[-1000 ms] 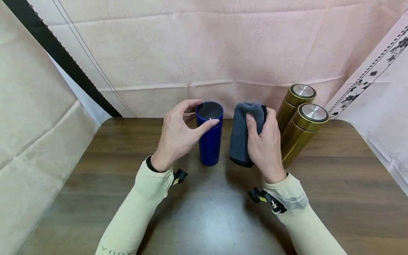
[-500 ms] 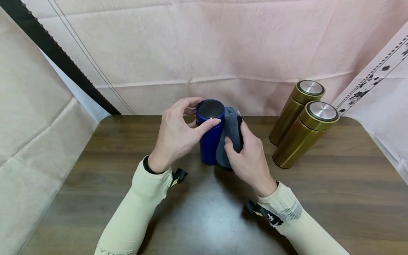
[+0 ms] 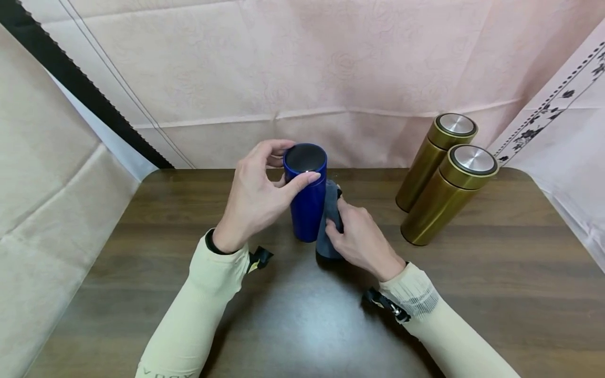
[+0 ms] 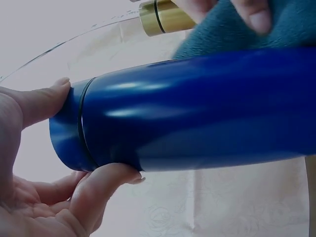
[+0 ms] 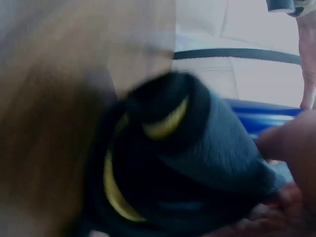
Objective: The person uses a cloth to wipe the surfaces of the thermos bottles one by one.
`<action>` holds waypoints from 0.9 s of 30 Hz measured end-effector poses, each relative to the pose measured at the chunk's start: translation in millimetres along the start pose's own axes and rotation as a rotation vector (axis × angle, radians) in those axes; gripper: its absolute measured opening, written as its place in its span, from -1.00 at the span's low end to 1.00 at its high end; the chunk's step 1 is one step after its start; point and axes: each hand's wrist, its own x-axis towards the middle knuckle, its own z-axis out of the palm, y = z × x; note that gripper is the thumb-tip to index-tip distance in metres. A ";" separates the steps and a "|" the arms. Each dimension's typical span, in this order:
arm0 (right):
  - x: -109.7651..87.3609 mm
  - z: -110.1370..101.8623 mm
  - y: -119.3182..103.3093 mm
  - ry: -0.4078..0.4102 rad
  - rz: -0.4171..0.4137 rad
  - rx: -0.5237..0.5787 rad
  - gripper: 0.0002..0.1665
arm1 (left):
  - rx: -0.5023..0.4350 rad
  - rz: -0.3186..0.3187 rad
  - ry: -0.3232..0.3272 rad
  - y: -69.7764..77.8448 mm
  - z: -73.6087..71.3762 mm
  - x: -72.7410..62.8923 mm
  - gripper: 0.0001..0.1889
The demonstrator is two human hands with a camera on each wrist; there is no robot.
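Observation:
A blue thermos flask (image 3: 308, 207) with a dark top stands upright toward the back of the table. My left hand (image 3: 257, 194) grips it round the top, thumb in front and fingers behind; the left wrist view shows the thumb and fingers at the lid seam. In my right hand (image 3: 361, 236) is a folded grey-blue cloth (image 3: 329, 223) with a dark edge, pressed to the flask's right side. The right wrist view has the cloth (image 5: 222, 148) large and blurred, its folds showing yellow inside, with part of the flask (image 5: 266, 118) behind it.
Two gold thermos flasks with silver-topped lids, a nearer one (image 3: 449, 197) and a farther one (image 3: 435, 160), stand close together at the right rear. A pale cloth backdrop (image 3: 302, 68) rises behind the wooden table (image 3: 142, 273).
My right hand has brought the cloth leftward from beside the gold flasks onto the blue flask, then lower down its side. My left hand keeps its grip on the top.

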 end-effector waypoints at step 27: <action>-9.3 8.8 -16.6 0.516 -0.244 0.073 0.01 | -0.039 -0.020 0.003 -1.3 -2.3 1.6 -0.42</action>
